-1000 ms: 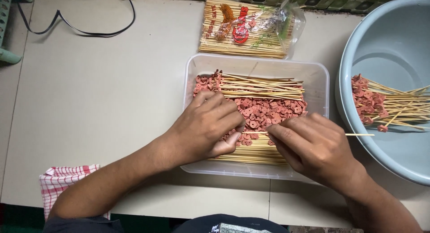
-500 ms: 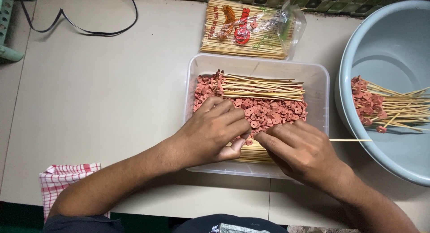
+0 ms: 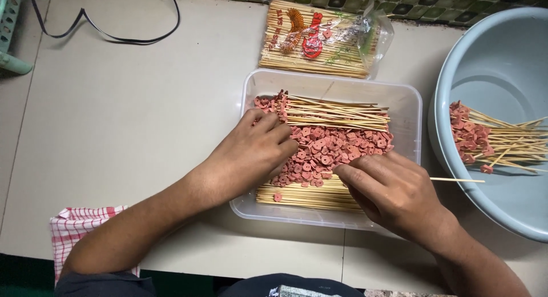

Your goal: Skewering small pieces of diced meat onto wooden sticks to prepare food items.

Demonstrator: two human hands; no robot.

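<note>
You have one view only, from your head, looking almost straight down and close over the table (image 3: pixel 125 120). The clear plastic tray (image 3: pixel 412 111) sits centre frame; your forearms enter from the bottom edge, and the grey basin (image 3: pixel 502 74) is cropped at right.

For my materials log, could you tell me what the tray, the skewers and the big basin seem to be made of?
Tray: clear glossy plastic, seemingly; the table shows through. Skewers: probably bamboo or pale wood, thin, matt. Basin: grey-blue plastic by its look, smooth with soft sheen.
</note>
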